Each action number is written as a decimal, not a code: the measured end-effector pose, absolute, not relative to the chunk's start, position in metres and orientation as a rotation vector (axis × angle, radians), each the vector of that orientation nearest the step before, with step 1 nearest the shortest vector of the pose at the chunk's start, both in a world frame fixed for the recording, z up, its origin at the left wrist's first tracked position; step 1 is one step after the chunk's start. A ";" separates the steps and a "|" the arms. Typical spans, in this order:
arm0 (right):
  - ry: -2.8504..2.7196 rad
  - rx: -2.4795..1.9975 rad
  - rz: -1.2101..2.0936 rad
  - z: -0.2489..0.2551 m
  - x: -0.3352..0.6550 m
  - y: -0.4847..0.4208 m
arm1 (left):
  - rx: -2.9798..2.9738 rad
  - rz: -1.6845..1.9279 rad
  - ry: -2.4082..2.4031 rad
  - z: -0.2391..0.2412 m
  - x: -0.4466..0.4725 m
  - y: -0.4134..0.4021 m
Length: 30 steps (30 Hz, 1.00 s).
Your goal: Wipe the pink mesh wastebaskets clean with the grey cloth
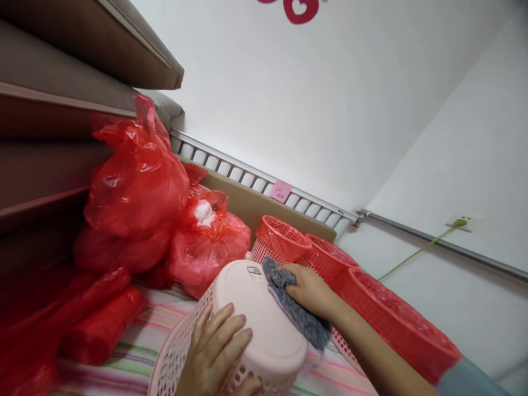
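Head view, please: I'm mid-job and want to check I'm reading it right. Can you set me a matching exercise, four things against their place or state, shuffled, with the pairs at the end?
1. Grey cloth
2. Pale pink basket
3. Pink paper note
4. Green cable

A. on the metal railing
B. base turned up, with the left hand on it
C. running to the wall socket
D. gripped in the right hand

Pairs: 1-D, 2-B, 3-A, 4-C

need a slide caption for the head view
Left hand on an upturned pink basket, right hand holding a gray cloth against it.
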State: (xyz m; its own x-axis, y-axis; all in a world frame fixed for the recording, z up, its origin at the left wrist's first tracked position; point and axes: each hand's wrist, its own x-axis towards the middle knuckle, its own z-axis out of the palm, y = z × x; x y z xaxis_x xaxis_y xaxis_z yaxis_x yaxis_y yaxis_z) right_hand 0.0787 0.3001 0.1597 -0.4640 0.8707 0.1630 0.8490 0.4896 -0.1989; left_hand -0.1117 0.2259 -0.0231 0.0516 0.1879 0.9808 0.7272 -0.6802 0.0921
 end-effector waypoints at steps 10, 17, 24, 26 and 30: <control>-2.587 -1.338 0.299 0.155 0.049 0.210 | -1.891 -1.642 -0.920 -0.025 -0.111 0.223; -2.556 -1.507 0.103 0.157 0.068 0.227 | -1.911 -1.592 -0.908 -0.018 -0.112 0.221; -2.447 -1.651 -0.217 0.152 0.088 0.286 | -1.870 -1.698 -0.958 -0.024 -0.105 0.223; -2.466 -1.612 -0.221 0.151 0.078 0.306 | -1.856 -1.695 -0.971 -0.024 -0.105 0.222; -2.490 -1.531 -0.167 0.152 0.053 0.329 | -1.812 -1.724 -1.017 -0.027 -0.107 0.222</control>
State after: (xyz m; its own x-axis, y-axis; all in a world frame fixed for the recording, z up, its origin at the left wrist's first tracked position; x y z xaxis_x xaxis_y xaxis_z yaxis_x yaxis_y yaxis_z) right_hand 0.0527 0.3286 0.1522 -0.4365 0.8671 0.2398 0.8914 0.4530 -0.0155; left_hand -0.1065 0.2224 -0.0269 -0.0464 0.2084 0.9770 0.7541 -0.6342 0.1710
